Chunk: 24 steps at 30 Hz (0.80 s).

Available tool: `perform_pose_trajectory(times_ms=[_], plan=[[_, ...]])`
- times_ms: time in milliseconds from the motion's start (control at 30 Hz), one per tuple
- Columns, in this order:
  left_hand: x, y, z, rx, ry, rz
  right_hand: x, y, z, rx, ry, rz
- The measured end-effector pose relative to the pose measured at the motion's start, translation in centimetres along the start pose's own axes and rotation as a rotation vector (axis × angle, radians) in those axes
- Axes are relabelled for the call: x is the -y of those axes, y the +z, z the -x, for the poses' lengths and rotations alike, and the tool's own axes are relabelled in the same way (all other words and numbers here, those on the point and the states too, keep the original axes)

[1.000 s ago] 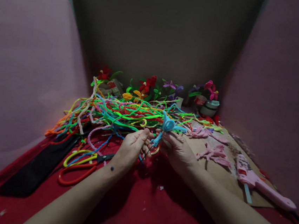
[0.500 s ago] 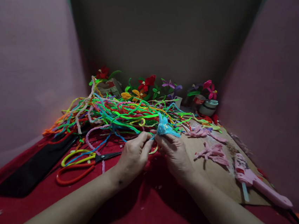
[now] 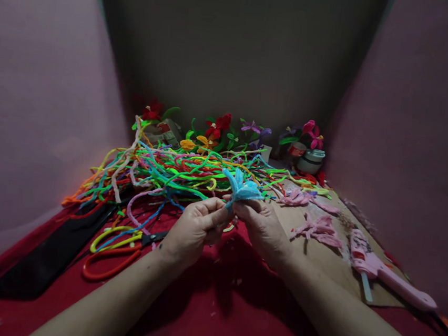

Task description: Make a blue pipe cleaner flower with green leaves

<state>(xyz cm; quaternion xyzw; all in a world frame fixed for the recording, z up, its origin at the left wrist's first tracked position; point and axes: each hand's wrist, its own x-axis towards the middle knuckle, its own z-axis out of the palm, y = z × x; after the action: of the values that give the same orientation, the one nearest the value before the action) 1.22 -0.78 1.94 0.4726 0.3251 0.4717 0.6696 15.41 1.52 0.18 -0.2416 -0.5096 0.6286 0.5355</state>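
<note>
A light blue pipe-cleaner flower (image 3: 245, 187) is held up between my two hands, its petals spread upward and to the right. My left hand (image 3: 198, 223) pinches the base of the flower from the left with thumb and fingers. From the right, my right hand (image 3: 263, 227) grips the same base just under the petals. The fingertips of both hands nearly meet there, and they hide most of the stem. Behind the flower lies a large tangle of coloured pipe cleaners (image 3: 176, 166).
Scissors (image 3: 114, 255) with yellow and red handles lie left of my hands, beside a long black object (image 3: 53, 252). On the brown board (image 3: 293, 227) at right are pink pipe-cleaner petals (image 3: 319, 230) and a pink glue gun (image 3: 391, 282). Finished flowers (image 3: 218, 128) and a jar (image 3: 311, 160) stand behind.
The blue flower has turned between my fingers, so its petals now fan out more to the left and upward. My left hand has rolled over, showing more of its fingers.
</note>
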Motion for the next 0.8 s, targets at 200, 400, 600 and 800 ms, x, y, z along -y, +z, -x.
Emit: perform_pose_trajectory(times_ms=[200, 400, 600, 800], plan=[[-0.1, -0.1, 0.3, 0.164, -0.148, 0.239, 0.0, 0.0, 0.0, 0.037, 0.040, -0.108], [-0.3, 0.3, 0.4, -0.028, 0.005, -0.284, -0.1, 0.6, 0.4, -0.081, 0.013, -0.073], [0.9, 0.3, 0.8, -0.228, 0.476, -1.058, 0.2, 1.5, 0.8, -0.121, 0.009, -0.040], [0.2, 0.9, 0.9, -0.220, 0.284, -0.769, 0.7, 1.7, 1.0, -0.152, 0.032, -0.005]])
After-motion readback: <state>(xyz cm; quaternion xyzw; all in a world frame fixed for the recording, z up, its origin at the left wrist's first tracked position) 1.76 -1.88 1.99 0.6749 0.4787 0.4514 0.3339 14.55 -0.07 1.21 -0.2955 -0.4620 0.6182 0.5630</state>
